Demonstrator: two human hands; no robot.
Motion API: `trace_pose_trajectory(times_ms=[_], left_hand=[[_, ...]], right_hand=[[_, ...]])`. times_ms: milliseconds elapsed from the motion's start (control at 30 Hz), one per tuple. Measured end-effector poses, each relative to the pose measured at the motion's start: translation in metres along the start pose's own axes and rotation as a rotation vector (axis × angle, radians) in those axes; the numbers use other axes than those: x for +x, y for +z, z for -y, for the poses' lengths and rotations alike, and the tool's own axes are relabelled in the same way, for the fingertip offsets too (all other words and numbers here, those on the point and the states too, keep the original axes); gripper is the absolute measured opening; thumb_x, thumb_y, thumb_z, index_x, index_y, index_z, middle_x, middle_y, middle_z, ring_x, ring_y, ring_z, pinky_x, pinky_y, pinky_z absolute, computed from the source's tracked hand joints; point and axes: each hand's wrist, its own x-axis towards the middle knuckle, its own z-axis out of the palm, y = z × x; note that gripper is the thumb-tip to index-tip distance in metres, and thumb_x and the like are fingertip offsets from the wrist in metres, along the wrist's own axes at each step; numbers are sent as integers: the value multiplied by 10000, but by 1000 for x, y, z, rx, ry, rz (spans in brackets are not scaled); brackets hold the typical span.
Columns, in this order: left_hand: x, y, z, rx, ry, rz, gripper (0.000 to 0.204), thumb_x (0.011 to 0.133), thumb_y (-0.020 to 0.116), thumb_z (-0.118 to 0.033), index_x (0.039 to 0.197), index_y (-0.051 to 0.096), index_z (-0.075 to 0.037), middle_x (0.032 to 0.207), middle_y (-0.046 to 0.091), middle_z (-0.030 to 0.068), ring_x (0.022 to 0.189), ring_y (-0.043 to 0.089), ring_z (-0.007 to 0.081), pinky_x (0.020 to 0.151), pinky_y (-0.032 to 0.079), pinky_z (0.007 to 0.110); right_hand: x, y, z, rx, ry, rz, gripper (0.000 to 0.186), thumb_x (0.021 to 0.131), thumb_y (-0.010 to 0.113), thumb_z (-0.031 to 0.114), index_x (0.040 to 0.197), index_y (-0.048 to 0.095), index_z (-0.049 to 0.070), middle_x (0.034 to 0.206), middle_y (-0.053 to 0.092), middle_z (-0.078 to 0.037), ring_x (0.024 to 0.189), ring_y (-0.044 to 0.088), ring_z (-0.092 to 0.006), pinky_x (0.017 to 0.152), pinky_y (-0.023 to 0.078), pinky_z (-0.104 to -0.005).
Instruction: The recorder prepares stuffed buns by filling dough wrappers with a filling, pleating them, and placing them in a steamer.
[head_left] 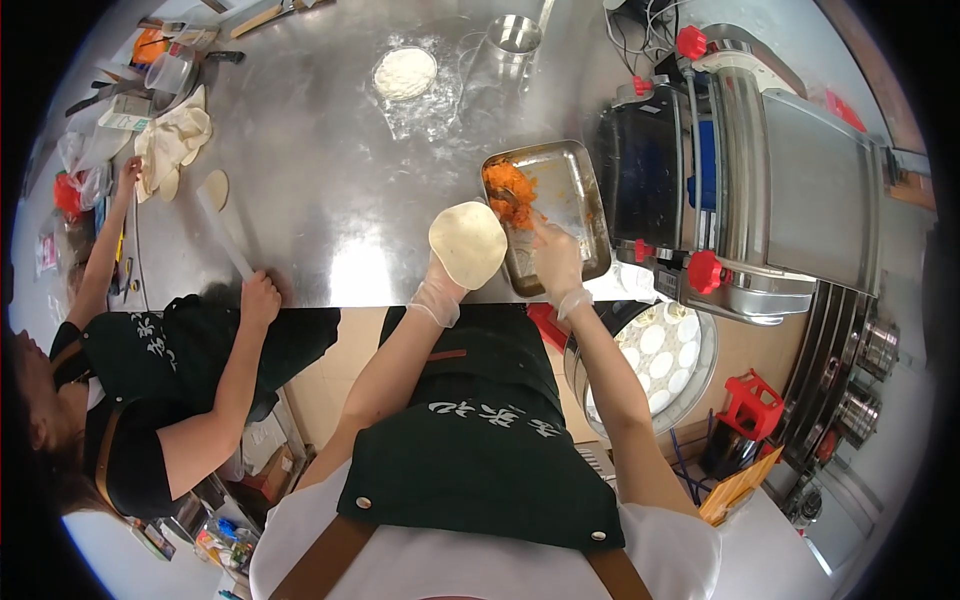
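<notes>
A round, flat dough wrapper [468, 245] lies on my left hand [438, 292], which wears a clear plastic glove; its fingers are hidden beneath the dough. My right hand [558, 262], also gloved, is closed over the near part of a shallow metal tray [570, 172]. It grips a slim tool, mostly hidden by the hand, whose tip is in the shredded orange filling [510, 188]. That filling is heaped at the tray's left end. The wrapper sits just left of the tray, close to its rim.
Flour surrounds a bowl of white flour [405, 73] and a metal cup [515, 38] on the steel table [330, 150]. A roller machine [740, 170] stands right. Below it, a round steamer [700, 385] holds several white rounds. At left, a co-worker's hand [261, 298] holds a long blade-like tool.
</notes>
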Motion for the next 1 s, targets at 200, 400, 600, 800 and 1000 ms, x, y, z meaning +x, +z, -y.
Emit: trace_pose_trajectory(times_ms=[200, 400, 600, 800, 1000], left_hand=[[4, -8, 6, -27, 11, 61, 415, 1005, 398, -363, 1287, 534, -91, 1239, 615, 102, 1134, 601, 272, 965, 511, 437], [1, -10, 2, -87, -23, 1, 386, 994, 463, -330, 1297, 531, -101, 1241, 614, 90, 1103, 619, 260, 937, 535, 431], [3, -12, -1, 53, -1, -57, 378, 1009, 409, -337, 1277, 539, -105, 1228, 616, 77, 1112, 608, 259, 944, 520, 435], [0, -9, 2, -6, -31, -29, 394, 999, 444, -334, 1296, 532, -91, 1214, 626, 96, 1074, 630, 251, 920, 542, 416], [-6, 0, -4, -29, -14, 7, 404, 1006, 430, -330, 1326, 517, -98, 1217, 626, 82, 1083, 626, 246, 926, 540, 412]], right_hand=[[-18, 18, 9, -560, 33, -67, 424, 821, 537, 50, 1236, 611, 102, 914, 670, -118, 705, 676, -311, 617, 557, -411], [-30, -7, -19, -237, 210, -99, 406, 832, 510, 12, 1213, 645, 53, 762, 655, -165, 658, 629, -291, 635, 506, -383], [-39, 36, 28, 564, 616, -105, 351, 862, 519, -1, 1167, 688, 33, 691, 599, -15, 640, 485, -88, 602, 431, -303], [-22, 44, 36, -359, 105, -269, 490, 812, 527, -15, 1287, 578, 91, 838, 606, -125, 712, 647, -328, 615, 525, -409], [-36, 47, 16, -500, 88, -237, 459, 826, 522, 29, 1267, 598, 131, 879, 630, -99, 610, 649, -293, 524, 526, -404]])
